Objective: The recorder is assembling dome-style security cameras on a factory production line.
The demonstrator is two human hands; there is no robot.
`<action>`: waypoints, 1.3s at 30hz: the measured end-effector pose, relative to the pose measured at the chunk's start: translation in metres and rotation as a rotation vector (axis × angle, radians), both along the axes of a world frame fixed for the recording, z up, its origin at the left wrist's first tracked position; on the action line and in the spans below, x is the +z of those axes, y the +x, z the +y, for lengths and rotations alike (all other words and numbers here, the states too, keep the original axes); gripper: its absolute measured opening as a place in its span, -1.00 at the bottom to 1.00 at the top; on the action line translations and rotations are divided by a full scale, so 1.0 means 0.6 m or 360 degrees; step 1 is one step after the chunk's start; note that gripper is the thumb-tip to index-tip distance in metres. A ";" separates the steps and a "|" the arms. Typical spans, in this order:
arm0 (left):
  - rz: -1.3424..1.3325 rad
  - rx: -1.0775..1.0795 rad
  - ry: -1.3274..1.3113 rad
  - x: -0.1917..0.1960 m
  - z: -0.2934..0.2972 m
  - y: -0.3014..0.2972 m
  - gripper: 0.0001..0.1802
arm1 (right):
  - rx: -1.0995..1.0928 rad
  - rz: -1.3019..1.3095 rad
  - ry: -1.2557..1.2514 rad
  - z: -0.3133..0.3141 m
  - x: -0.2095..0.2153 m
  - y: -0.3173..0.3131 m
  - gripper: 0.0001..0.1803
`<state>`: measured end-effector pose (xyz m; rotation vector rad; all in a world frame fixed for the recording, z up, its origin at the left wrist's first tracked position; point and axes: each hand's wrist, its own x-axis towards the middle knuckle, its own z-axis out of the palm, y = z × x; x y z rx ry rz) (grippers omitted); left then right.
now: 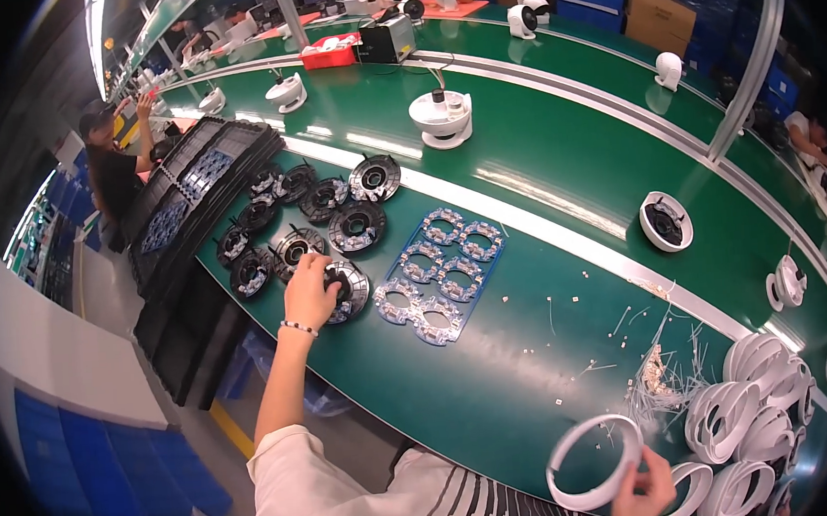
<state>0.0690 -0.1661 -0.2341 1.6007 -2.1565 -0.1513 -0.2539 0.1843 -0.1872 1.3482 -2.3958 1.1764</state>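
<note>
Two hands are working far apart on the green bench [542, 182] in the head view. At about nine o'clock the left hand [308, 292] is reaching out on a long arm and closing its fingers over a black disc [347, 289], pressing down on its top rim, so the grip looks pinched on that part, though the fingertips are hidden behind the knuckles. That disc is lying at the near end of a cluster of like discs [315, 217], laid out flat in rows, seemingly so each can be picked off in turn. Just at three o'clock of it a blue panel [438, 261] of ring-shaped boards is resting flat. At about five o'clock the right hand [641, 491] is pinching a white ring [591, 461] by its lower edge, holding it tilted above the bench edge. More white rings [750, 407] are leaning in a stack at four o'clock, within easy reach. Black trays [193, 192] at ten o'clock are stacked, their pockets holding small blue-grey parts. Loose white scraps [661, 375] are littering the bench near the rings. White dome housings [441, 117] are standing farther out at twelve o'clock.
</note>
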 end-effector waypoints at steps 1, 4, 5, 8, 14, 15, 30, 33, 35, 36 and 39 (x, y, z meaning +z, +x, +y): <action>0.0039 0.0050 0.0011 -0.001 0.007 -0.002 -0.57 | -0.0099 -0.0252 0.0198 -0.011 -0.006 0.015 -0.82; 0.0049 0.0199 0.0087 0.004 0.031 0.007 -0.50 | 0.0100 -0.0373 0.0093 -0.023 -0.078 0.013 -0.61; -0.0017 0.0250 0.0073 0.007 0.033 0.007 -0.47 | 0.0114 -0.0387 0.0128 -0.032 -0.081 0.017 -0.61; -0.0141 0.0292 0.0023 -0.008 0.031 0.021 -0.42 | -0.0031 -0.0708 0.0586 -0.038 -0.058 0.025 -0.55; -0.0016 0.0347 0.0206 -0.014 0.031 0.045 -0.51 | 0.0803 -0.0214 0.0982 -0.085 0.001 0.039 0.25; 0.0088 0.0325 0.0234 -0.014 0.033 0.046 -0.53 | 0.0877 -0.0224 0.1052 -0.096 -0.002 0.038 0.26; 0.2130 -0.0165 0.0813 0.048 0.134 -0.010 -0.75 | 0.1019 -0.0032 0.1171 -0.108 -0.006 0.024 0.36; 0.2358 -0.0445 0.1220 0.037 0.135 -0.095 -0.67 | 0.1117 0.0113 0.1254 -0.113 -0.028 0.009 0.31; 0.2441 -0.0535 0.1359 0.037 0.143 -0.146 -0.64 | 0.1006 -0.0059 0.1050 -0.113 -0.029 0.009 0.23; 0.2481 -0.0565 0.1329 0.024 0.145 -0.164 -0.62 | 0.0889 -0.0091 0.0874 -0.115 -0.027 0.015 0.18; 0.2532 -0.0636 0.1356 0.022 0.175 -0.235 -0.56 | 0.0563 -0.0317 0.0238 -0.117 -0.040 0.003 0.22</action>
